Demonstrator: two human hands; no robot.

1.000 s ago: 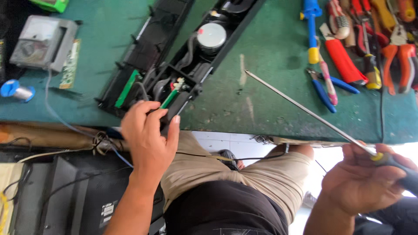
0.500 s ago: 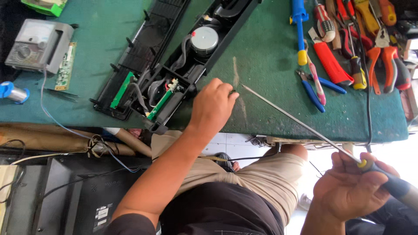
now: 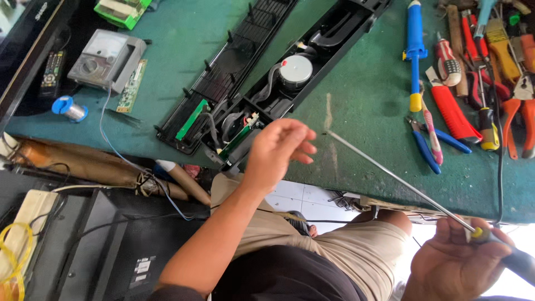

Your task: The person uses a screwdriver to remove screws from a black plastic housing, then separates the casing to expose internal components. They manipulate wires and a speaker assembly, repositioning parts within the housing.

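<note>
Green bench [image 3: 362, 100]: right hand [image 3: 454, 265] grips long screwdriver [image 3: 398, 178], tip just beside left hand's [image 3: 276, 150] loosely spread, empty fingers [image 3: 304, 147].

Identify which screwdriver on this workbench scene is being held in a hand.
The long thin-shafted screwdriver, gripped at its handle by the right hand. The other red-handled screwdriver lies untouched among the tools at the bench's far right.

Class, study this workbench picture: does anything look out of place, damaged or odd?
The long black speaker housing lies opened, its cover beside it, wiring and green circuit board exposed. The left hand hovers there; the right hand holds a long screwdriver. Nothing looks spilled.
</note>
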